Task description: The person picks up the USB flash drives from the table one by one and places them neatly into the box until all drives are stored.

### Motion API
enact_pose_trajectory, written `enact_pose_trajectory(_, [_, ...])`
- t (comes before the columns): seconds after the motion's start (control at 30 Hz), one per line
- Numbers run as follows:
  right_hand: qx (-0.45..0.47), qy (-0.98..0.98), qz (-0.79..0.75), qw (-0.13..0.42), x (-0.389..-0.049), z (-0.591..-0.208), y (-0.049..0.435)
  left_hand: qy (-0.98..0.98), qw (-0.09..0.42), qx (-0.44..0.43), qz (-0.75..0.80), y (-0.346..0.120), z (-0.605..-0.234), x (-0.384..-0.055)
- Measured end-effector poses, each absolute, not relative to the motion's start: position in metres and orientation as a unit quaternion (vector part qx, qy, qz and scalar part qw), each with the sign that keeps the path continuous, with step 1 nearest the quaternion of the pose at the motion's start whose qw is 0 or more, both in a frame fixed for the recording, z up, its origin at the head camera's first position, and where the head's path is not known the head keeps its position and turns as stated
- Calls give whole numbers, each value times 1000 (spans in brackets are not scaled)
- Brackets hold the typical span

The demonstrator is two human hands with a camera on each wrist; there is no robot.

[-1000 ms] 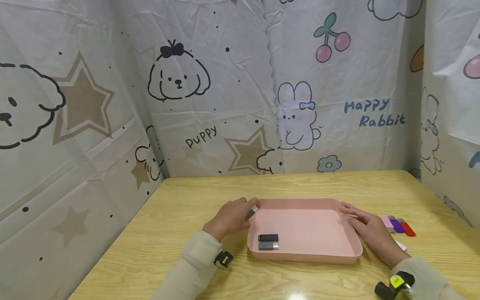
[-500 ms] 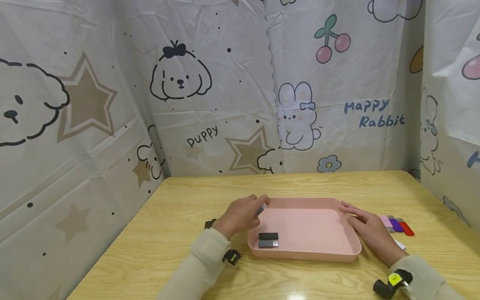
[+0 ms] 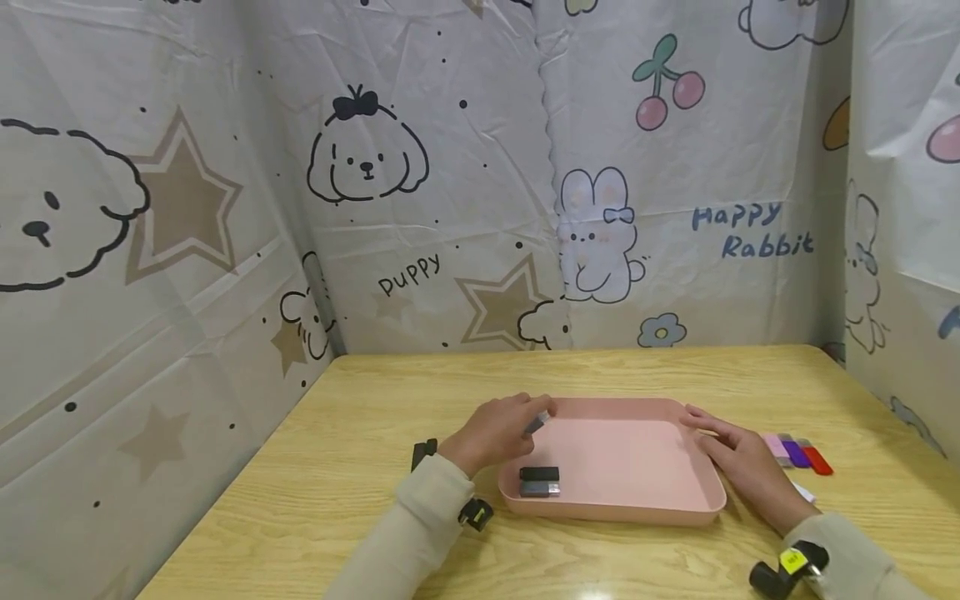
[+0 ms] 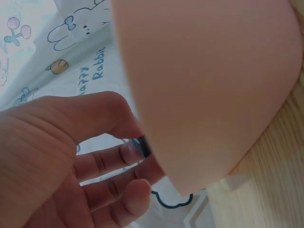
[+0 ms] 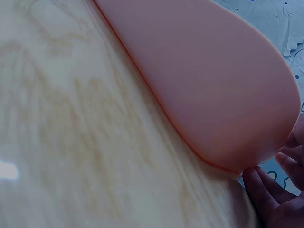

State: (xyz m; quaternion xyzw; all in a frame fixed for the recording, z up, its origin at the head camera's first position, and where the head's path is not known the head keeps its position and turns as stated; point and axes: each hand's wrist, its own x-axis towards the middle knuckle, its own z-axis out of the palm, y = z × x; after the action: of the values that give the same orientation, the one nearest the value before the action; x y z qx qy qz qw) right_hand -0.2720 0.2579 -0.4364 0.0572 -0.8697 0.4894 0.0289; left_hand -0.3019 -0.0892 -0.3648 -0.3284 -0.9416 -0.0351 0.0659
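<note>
My left hand [image 3: 498, 433] pinches a grey USB flash drive [image 3: 537, 422] with a metal plug, over the back left corner of the pink tray [image 3: 622, 467]. In the left wrist view, the tray's wall hides most of this drive [image 4: 144, 147]. Two more flash drives lie in the tray near its front left corner: a black one [image 3: 539, 474] and, just in front of it, a grey one [image 3: 540, 489]. With fingers fairly straight, my right hand [image 3: 738, 458] touches the tray's right end. Its fingertips [image 5: 256, 178] meet the tray's edge in the right wrist view.
To the right of my right hand, a pink flash drive [image 3: 777, 451], a purple one [image 3: 797, 454] and a red one [image 3: 817, 459] lie side by side. A white item [image 3: 806, 492] is partly hidden by that hand. Printed cloth [image 3: 450, 208] surrounds the wooden table [image 3: 390, 392].
My left hand has moved rightward with the grey flash drive, from the tray's left rim to over its back left corner. The right hand and the tray have stayed in place.
</note>
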Motion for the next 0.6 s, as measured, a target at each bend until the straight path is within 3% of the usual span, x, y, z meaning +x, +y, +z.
enact_pose_trajectory(0.6, [52,-871,487,28,-272,-437,258,-940,54,-335,-44,-85,-374,-308])
